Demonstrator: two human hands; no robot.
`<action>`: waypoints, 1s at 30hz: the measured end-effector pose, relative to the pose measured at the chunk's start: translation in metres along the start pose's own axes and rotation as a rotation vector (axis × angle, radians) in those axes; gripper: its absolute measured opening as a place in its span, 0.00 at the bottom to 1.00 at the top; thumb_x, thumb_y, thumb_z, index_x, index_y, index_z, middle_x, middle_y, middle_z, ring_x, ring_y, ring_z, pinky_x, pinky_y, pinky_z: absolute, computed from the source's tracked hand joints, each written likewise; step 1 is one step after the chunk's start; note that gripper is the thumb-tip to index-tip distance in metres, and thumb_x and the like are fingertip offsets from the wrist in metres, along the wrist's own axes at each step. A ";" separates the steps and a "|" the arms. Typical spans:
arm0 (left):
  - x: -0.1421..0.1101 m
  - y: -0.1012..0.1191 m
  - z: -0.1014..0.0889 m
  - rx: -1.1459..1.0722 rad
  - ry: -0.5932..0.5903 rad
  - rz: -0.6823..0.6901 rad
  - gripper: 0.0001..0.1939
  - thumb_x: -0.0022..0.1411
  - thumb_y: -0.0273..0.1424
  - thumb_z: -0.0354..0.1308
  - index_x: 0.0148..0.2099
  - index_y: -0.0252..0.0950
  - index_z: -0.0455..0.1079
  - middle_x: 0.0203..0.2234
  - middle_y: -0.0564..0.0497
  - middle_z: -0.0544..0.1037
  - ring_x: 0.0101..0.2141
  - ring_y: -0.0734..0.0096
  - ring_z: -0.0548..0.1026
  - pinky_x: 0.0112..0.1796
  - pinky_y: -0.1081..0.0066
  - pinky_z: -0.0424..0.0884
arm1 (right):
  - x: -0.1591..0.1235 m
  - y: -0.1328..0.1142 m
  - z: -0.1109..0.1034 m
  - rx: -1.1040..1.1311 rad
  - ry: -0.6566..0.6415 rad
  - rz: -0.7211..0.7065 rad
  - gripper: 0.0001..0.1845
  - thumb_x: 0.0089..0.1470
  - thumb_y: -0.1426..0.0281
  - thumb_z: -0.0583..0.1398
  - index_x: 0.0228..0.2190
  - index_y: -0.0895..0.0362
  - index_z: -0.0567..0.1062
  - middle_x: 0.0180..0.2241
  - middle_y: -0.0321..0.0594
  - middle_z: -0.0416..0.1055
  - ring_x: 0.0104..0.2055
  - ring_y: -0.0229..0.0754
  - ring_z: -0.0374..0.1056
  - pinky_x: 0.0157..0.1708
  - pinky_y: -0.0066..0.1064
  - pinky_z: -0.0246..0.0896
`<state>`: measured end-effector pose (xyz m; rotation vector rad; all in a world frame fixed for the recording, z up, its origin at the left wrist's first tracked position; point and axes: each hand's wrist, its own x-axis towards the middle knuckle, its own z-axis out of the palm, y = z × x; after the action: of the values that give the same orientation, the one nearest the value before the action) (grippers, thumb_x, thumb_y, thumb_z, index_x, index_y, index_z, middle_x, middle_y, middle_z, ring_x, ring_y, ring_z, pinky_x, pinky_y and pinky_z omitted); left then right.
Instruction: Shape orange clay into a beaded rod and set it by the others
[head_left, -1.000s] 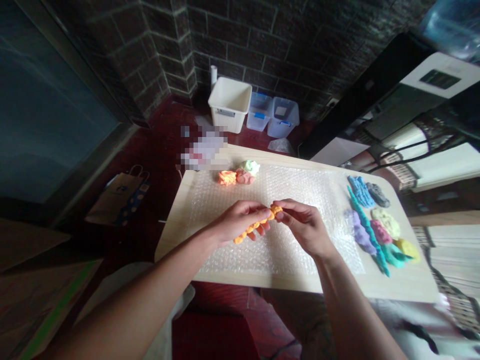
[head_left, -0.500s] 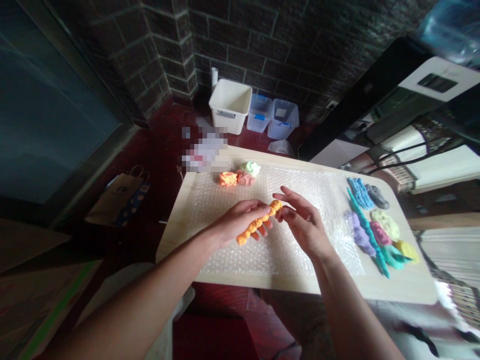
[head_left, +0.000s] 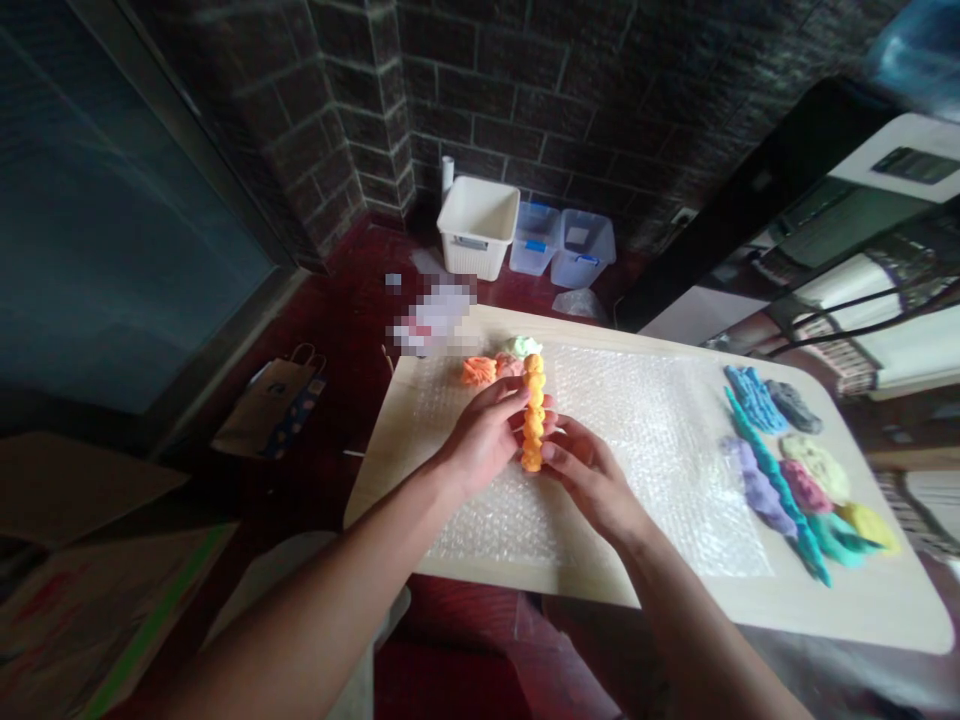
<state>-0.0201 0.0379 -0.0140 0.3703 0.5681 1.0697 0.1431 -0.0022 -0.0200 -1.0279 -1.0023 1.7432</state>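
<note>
A knobbly orange-yellow twist of modelling clay (head_left: 533,412) is held nearly upright between my two hands, above bubble wrap. My left hand (head_left: 491,428) grips its upper and middle part, thumb on the near side and fingers behind. At the lower end, my right hand (head_left: 589,468) pinches the twist between thumb and fingers. Just behind it on the wrap lie an orange clay lump (head_left: 478,371), a brownish-pink lump (head_left: 508,365) partly hidden by my hand and the twist, and a pale green lump (head_left: 523,347).
Bubble wrap (head_left: 637,450) covers much of the wooden table (head_left: 840,610). At the right lie a long teal clay twist (head_left: 780,487), a blue lump (head_left: 754,398), a purple lump (head_left: 761,490) and several others. Beyond the table stand a cream bin (head_left: 476,240) and clear plastic boxes (head_left: 583,250).
The orange-yellow twist has turned from slanting to nearly upright. My right hand has gone from its upper end to its lower end. The whole view has shifted slightly.
</note>
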 end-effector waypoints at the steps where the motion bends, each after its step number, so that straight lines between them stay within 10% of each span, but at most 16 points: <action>1: 0.000 0.001 0.000 0.001 0.001 0.009 0.13 0.59 0.31 0.71 0.43 0.36 0.71 0.37 0.46 0.82 0.37 0.64 0.81 0.39 0.66 0.73 | 0.000 0.001 0.002 -0.005 0.000 -0.005 0.19 0.55 0.64 0.73 0.48 0.51 0.79 0.44 0.42 0.81 0.41 0.43 0.76 0.43 0.37 0.72; 30: 0.004 0.006 -0.004 0.090 0.017 0.041 0.14 0.57 0.36 0.70 0.43 0.34 0.78 0.41 0.44 0.83 0.42 0.60 0.79 0.41 0.65 0.71 | 0.001 0.006 -0.002 -0.121 0.142 -0.095 0.17 0.48 0.62 0.76 0.39 0.52 0.82 0.40 0.41 0.80 0.41 0.44 0.74 0.48 0.39 0.68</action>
<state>-0.0253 0.0446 -0.0146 0.4533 0.6278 1.0894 0.1433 -0.0028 -0.0269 -1.1447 -1.0587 1.5264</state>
